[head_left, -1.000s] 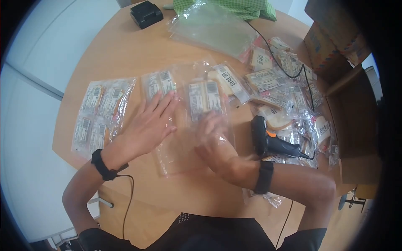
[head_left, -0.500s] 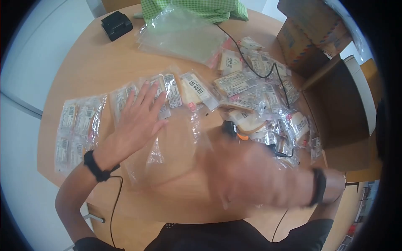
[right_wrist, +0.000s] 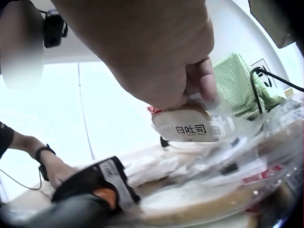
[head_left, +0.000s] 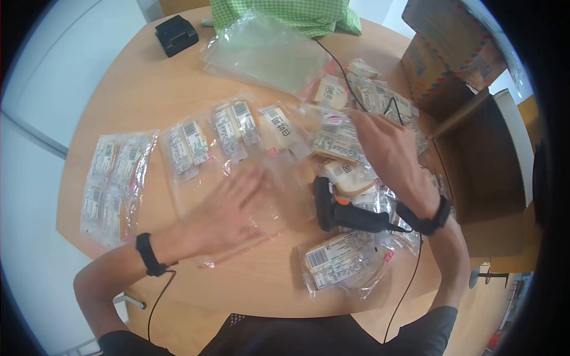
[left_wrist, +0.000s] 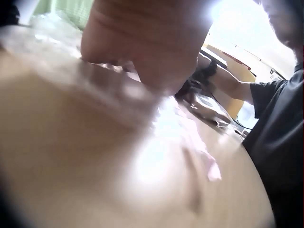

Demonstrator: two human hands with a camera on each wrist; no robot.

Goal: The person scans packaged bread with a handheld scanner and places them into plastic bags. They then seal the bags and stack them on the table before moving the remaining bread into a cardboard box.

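While I am looking down through the head view, my left hand [head_left: 228,216] is lying flat, fingers spread, pressing on a clear plastic bag [head_left: 237,190] that is resting on the round table [head_left: 148,83]. Beyond those fingertips, labelled packets [head_left: 237,124] are lying in a row. My right hand [head_left: 386,151] is reaching into the packet pile [head_left: 368,101], and the scanner [head_left: 344,213] is lying near its wrist.

Through the left wrist view, everything is blurring; I cannot tell the fingers' state.

Through the right wrist view, fingers [right_wrist: 202,80] are pinching a bread packet [right_wrist: 190,126], lifted just above the pile.
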